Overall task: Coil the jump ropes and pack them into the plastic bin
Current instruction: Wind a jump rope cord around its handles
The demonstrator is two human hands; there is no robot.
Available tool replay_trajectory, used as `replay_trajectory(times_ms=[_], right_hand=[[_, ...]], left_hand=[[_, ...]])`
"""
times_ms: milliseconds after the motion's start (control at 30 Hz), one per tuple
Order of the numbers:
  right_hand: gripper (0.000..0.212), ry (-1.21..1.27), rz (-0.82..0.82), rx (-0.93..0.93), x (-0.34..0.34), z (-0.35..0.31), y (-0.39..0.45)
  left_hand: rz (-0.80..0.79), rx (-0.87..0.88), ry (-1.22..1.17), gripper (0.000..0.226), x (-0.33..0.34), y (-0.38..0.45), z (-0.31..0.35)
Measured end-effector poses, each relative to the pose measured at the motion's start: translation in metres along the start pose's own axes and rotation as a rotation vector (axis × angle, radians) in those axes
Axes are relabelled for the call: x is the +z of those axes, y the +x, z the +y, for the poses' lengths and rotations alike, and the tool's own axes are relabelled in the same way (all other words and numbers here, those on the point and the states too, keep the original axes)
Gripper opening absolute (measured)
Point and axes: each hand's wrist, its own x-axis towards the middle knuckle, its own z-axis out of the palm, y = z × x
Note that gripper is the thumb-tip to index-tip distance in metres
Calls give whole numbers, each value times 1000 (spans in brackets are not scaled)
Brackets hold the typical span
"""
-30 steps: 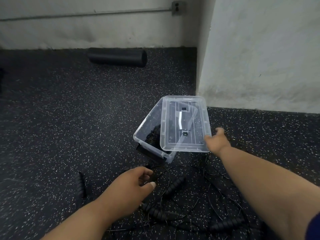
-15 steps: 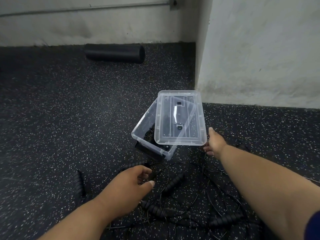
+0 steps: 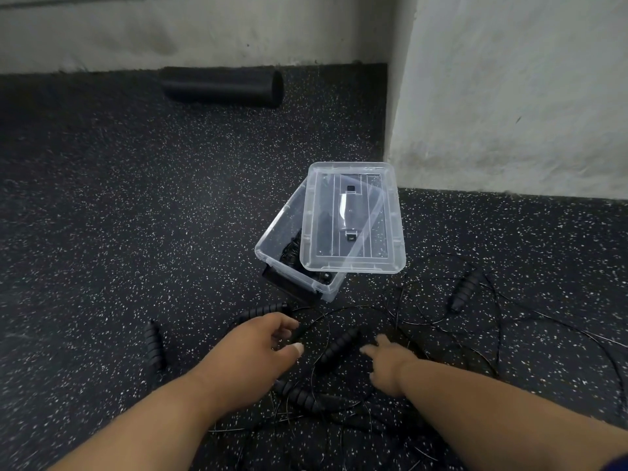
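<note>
1. The left hand (image 3: 253, 355) reaches forward low over the floor (image 3: 136, 215), fingers loosely curled, thumb out to the side; its grip is apart and holds nothing.
2. The right hand (image 3: 390, 365) reaches in from the right with fingers stretched toward a ribbed handle (image 3: 339, 345), just short of it; its grip is likewise apart and empty.
3. The jump ropes (image 3: 390, 321) lie tangled on the floor between the hands and the bin, thin black cords looping out to the right.
4. Five ribbed black handles can be counted on the floor: one at far left, one past the left fingers, one between the hands, one beneath the wrists, one at right.
5. One clear plastic bin (image 3: 275, 256) stands just beyond the tangle, dark rope parts inside.
6. One clear lid (image 3: 353, 219) lies askew across the bin, covering its right part and leaving the left open.
7. One black foam roller (image 3: 221, 86) lies by the far wall (image 3: 509, 96).
</note>
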Motion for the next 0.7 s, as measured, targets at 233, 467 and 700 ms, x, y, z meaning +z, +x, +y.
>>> replay_trajectory(times_ms=[233,467,700], right_hand=[[60,-367,107,-146,-18,-13,1],[55,-579,18,-221,-24,-34,18],[55,-642,17,-222,-21,-46,33]], left_hand=[[-13,-19,-4,36,1,6,0],[-29,-26,5,36,-2,9,-3],[-27,-36,-8,36,-6,12,-7]])
